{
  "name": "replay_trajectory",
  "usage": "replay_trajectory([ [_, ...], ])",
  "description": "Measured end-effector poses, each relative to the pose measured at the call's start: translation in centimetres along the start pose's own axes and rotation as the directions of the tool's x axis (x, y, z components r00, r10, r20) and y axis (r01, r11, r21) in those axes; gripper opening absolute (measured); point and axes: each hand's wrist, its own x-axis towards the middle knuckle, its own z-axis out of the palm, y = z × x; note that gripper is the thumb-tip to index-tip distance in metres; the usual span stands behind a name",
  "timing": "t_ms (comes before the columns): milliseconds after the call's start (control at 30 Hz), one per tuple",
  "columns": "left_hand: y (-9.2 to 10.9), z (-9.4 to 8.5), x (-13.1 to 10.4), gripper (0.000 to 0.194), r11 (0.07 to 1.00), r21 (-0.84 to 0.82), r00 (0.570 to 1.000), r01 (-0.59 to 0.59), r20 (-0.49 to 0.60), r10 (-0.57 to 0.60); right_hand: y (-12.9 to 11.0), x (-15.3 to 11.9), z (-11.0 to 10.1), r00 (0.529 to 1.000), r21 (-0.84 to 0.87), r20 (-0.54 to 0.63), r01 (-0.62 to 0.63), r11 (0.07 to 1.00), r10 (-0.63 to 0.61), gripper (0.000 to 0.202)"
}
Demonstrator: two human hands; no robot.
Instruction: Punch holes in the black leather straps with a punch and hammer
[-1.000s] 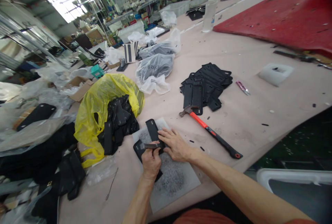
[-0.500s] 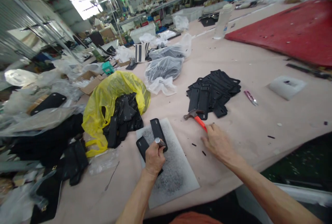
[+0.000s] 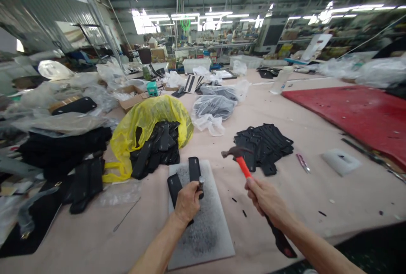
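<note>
My left hand (image 3: 187, 201) is closed around a short metal punch (image 3: 201, 182), held upright on the lower end of a black strip (image 3: 194, 169). A second black strip (image 3: 174, 184) lies partly beneath that hand. Both strips rest on a white board (image 3: 218, 227) speckled with dark marks. In my right hand (image 3: 266, 198) is a claw hammer (image 3: 243, 166) with an orange and black handle, its head raised to the right of the punch. The tip of the punch is hidden by my fingers.
A pile of black pieces (image 3: 266, 145) lies beyond the hammer, with pink snips (image 3: 303, 163) and a white block (image 3: 341, 161) to its right. A yellow bag (image 3: 142, 115) spills black pieces at left. Clear bags (image 3: 212, 109) and a red board (image 3: 352, 113) are farther back.
The view has levelled and tilted up. My right hand has lifted the hammer, and its black handle end now shows. My left hand stays on the punch over the strip.
</note>
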Motion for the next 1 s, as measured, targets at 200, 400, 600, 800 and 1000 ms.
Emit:
replay_trajectory([
  [200, -0.1, 0.0, -0.1, 0.015, 0.999, 0.006, 0.999, -0.035, -0.016, 0.035, -6.1, -5.0, -1.0, 0.599, -0.522, -0.119, 0.641, 0.563, -0.792, 0.029],
  [400, -0.2, 0.1, -0.2, 0.015, 0.999, 0.031, 0.999, -0.033, -0.020, 0.034, -6.5, -6.1, -0.4, 0.581, -0.695, 0.257, 0.667, 0.270, -0.773, 0.027],
  [600, -0.3, 0.1, -0.1, 0.015, 0.999, 0.034, 1.000, -0.020, -0.003, 0.020, -6.5, -6.2, -0.5, 0.504, -0.651, 0.109, 0.688, 0.322, -0.857, 0.022],
  [800, -0.4, 0.2, -0.1, 0.013, 1.000, 0.023, 1.000, -0.006, -0.009, 0.006, -8.0, -6.5, -0.7, 0.543, -0.630, 0.016, 0.658, 0.413, -0.840, 0.025],
  [1000, -0.5, 0.2, 0.0, 0.014, 1.000, 0.019, 1.000, -0.022, -0.017, 0.022, -5.2, -5.5, -0.7, 0.635, -0.696, 0.265, 0.647, 0.312, -0.725, 0.031],
])
